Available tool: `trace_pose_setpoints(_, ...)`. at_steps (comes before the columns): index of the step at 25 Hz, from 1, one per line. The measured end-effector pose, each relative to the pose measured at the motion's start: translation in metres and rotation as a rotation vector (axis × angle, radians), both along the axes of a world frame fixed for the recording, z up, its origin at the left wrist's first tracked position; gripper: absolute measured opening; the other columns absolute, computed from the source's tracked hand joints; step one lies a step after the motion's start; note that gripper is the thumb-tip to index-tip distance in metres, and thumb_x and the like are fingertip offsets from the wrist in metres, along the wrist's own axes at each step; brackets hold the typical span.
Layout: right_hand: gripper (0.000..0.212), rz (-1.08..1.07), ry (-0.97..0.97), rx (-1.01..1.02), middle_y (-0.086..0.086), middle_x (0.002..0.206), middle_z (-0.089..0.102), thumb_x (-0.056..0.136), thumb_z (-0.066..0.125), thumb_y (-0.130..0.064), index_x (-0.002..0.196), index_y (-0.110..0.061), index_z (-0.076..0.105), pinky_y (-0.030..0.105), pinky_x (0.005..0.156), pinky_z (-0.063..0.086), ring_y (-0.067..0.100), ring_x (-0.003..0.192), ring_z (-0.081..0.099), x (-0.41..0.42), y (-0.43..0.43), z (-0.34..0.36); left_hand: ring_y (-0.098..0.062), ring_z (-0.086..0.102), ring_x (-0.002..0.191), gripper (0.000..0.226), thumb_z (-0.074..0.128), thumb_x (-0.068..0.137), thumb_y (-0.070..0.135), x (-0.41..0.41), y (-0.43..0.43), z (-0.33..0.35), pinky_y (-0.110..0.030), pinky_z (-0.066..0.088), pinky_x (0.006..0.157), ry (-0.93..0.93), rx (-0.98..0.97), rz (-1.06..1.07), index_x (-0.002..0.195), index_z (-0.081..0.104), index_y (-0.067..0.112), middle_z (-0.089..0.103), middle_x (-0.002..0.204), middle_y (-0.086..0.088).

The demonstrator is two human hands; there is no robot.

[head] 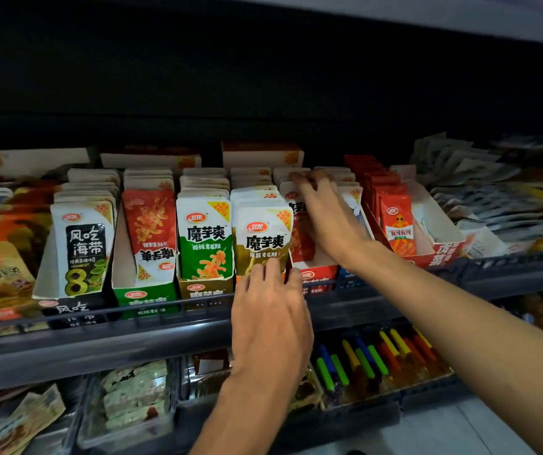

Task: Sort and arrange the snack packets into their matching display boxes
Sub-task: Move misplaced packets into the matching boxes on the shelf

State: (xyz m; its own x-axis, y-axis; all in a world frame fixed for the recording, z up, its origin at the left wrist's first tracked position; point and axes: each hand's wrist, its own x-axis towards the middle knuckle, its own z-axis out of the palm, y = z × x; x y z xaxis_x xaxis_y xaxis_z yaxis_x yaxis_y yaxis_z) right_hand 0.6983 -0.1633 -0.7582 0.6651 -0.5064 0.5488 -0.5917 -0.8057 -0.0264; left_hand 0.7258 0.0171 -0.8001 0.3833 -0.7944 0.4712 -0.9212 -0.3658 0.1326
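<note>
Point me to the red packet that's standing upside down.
In the head view, the upside-down red packet stands left of centre, in the green box, between the black-labelled packet and the green-and-white packet.

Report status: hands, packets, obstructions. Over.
Left hand flat on the front olive packet. Right hand reaching into the red box, grip unclear. Upside-down red packet sits in the green box. No obstruction seen.

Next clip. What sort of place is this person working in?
Most likely a small shop's snack aisle: dark tiered shelves with a front rail, snack packets standing in rows inside open display boxes, and coloured sticks in a tray on the shelf below.
</note>
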Motion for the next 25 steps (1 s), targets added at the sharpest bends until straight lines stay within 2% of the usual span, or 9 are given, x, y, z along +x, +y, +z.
trace_pose_setpoints(3,0.095,-0.020,0.015,-0.028,0.018,0.145,0.032,0.068,0.063,0.019,0.151,-0.010,0.028,0.041,0.102,0.044,0.035,0.132,0.034,-0.002,0.004,-0.003,-0.022,0.053,0.092,0.036,0.069,0.074,0.027,-0.001,0.000,0.000,-0.034,0.047,0.081,-0.004,0.002,-0.016,0.108,0.067,0.015,0.059,0.099,-0.006)
trace_pose_setpoints(5,0.095,-0.005,0.010,-0.015,0.019,0.145,0.031,0.067,0.067,0.016,0.151,-0.008,0.028,0.040,0.105,0.043,0.035,0.134,0.032,-0.004,0.003,-0.002,-0.022,0.052,0.092,0.037,0.068,0.076,0.027,-0.001,0.001,0.001,-0.034,0.047,0.081,0.006,-0.007,-0.031,0.111,0.066,0.014,0.059,0.099,-0.006)
trace_pose_setpoints(9,0.082,-0.002,-0.033,0.000,0.016,0.145,0.032,0.070,0.078,0.004,0.142,-0.008,0.039,0.035,0.107,0.039,0.032,0.136,0.030,-0.010,0.003,-0.003,-0.024,0.055,0.091,0.040,0.071,0.077,0.028,-0.001,0.004,0.005,-0.035,0.052,0.078,0.029,-0.021,-0.051,0.112,0.067,0.010,0.061,0.097,-0.009)
trace_pose_setpoints(12,0.072,-0.007,-0.060,-0.030,0.016,0.141,0.034,0.073,0.074,0.005,0.137,-0.009,0.043,0.030,0.105,0.036,0.028,0.133,0.031,-0.015,0.006,-0.001,-0.023,0.052,0.102,0.044,0.065,0.084,0.032,-0.001,0.007,0.010,-0.035,0.049,0.087,0.091,-0.010,-0.089,0.122,0.062,0.012,0.059,0.109,-0.008)
trace_pose_setpoints(15,0.056,0.040,-0.241,0.025,0.015,0.136,0.039,0.082,0.067,0.003,0.134,-0.007,0.049,0.018,0.104,0.026,0.025,0.128,0.037,-0.017,0.020,0.008,-0.017,0.045,0.115,0.041,0.053,0.093,0.035,0.005,0.010,0.015,-0.031,0.041,0.097,0.261,-0.066,-0.120,0.131,0.053,0.019,0.052,0.124,0.000)
trace_pose_setpoints(18,0.039,0.133,-0.435,0.097,0.010,0.125,0.049,0.088,0.059,0.002,0.126,-0.009,0.058,0.015,0.097,0.033,0.019,0.118,0.049,-0.017,0.047,0.025,-0.010,0.053,0.106,0.028,0.055,0.093,0.031,0.021,0.018,0.023,-0.023,0.043,0.093,0.438,-0.175,-0.168,0.119,0.061,0.022,0.057,0.117,0.008)
trace_pose_setpoints(20,0.030,0.218,-0.396,-0.043,0.009,0.113,0.055,0.086,0.056,0.002,0.113,-0.008,0.063,0.022,0.089,0.037,0.020,0.106,0.052,-0.016,0.068,0.036,-0.004,0.057,0.089,0.018,0.060,0.091,0.023,0.035,0.027,0.028,-0.011,0.042,0.081,0.556,-0.271,-0.181,0.106,0.068,0.021,0.064,0.103,0.011)
trace_pose_setpoints(22,0.023,0.341,-0.303,-0.159,0.008,0.102,0.059,0.085,0.055,-0.002,0.103,-0.008,0.067,0.029,0.082,0.038,0.023,0.097,0.053,-0.008,0.090,0.044,-0.002,0.059,0.079,0.013,0.063,0.088,0.016,0.057,0.044,0.032,-0.009,0.043,0.074,0.638,-0.385,-0.117,0.097,0.072,0.020,0.069,0.093,0.009)
trace_pose_setpoints(25,0.019,0.434,-0.090,-0.183,0.004,0.099,0.063,0.086,0.061,-0.008,0.102,-0.013,0.069,0.032,0.082,0.037,0.022,0.095,0.054,0.024,0.119,0.044,-0.014,0.060,0.091,0.012,0.062,0.087,0.017,0.097,0.075,0.029,-0.031,0.049,0.084,0.531,-0.447,0.088,0.094,0.071,0.020,0.069,0.096,0.004)
